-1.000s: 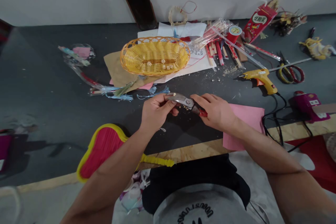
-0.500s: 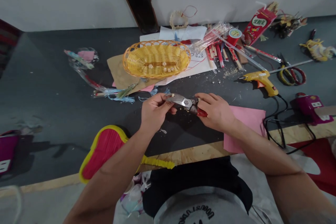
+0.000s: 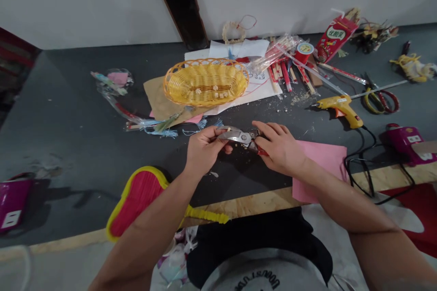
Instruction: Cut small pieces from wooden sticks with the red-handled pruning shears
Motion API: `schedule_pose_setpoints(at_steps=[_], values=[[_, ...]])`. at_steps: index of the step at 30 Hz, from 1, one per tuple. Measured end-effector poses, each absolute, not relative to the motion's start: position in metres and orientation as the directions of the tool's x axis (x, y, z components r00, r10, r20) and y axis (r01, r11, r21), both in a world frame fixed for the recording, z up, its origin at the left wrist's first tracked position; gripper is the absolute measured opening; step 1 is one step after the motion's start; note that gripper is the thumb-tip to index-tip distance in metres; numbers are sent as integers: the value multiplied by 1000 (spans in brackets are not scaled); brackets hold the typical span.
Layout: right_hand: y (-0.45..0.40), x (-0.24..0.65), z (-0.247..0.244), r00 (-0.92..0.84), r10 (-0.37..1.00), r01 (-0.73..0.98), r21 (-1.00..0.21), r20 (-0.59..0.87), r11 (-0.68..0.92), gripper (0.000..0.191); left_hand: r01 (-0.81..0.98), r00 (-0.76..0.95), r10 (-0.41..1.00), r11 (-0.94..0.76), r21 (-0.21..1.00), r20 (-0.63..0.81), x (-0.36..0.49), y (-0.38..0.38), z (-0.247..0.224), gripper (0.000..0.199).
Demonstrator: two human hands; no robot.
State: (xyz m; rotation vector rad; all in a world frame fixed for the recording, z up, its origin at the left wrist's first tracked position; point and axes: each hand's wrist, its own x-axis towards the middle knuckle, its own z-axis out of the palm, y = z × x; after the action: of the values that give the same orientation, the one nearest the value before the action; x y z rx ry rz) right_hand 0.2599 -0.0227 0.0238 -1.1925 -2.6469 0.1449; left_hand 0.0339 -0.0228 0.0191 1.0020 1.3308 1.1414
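- Left hand (image 3: 205, 150) clenching around the shears (image 3: 239, 136)
- Right hand (image 3: 280, 148) grasping the shears' red handle (image 3: 262, 151)
- Shears hovering above the tabletop (image 3: 68, 145), between both hands, pale bit (image 3: 228, 130) showing at the tip
- Crumbs (image 3: 239, 158) lying below the shears
- Pink paper (image 3: 319, 173) lying beside the right hand
- Glue gun (image 3: 341, 108) and basket (image 3: 205, 82) sitting farther off
- Step looks like trimming the pale bit; next move seems to call for a firm squeeze

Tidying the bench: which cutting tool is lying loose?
The scissors with yellow and red loop handles, beside the glue gun; the metal shears sit in the left hand and right hand.
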Motion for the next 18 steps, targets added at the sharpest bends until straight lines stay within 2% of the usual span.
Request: schedule_pose_setpoints(at_steps=[5,9,11,13,18], values=[[-21,262,17,-612,772,715,-294,174,634,23,-17,-77,981,178,984,-179,33,-23,19,17],[-20,261,13,-568,793,692,-394,220,605,43,-39,-59,983,170,985,-172,32,-22,18,17],[-21,260,15,-569,798,705,-380,201,599,57,-43,-49,985,166,985,-168,32,-23,18,14],[-21,259,18,-585,796,725,-338,158,600,64,-44,-47,985,163,986,-165,32,-24,18,12],[-23,258,23,-589,802,746,-316,98,586,56,-4,-67,984,164,986,-164,36,-28,23,14]])
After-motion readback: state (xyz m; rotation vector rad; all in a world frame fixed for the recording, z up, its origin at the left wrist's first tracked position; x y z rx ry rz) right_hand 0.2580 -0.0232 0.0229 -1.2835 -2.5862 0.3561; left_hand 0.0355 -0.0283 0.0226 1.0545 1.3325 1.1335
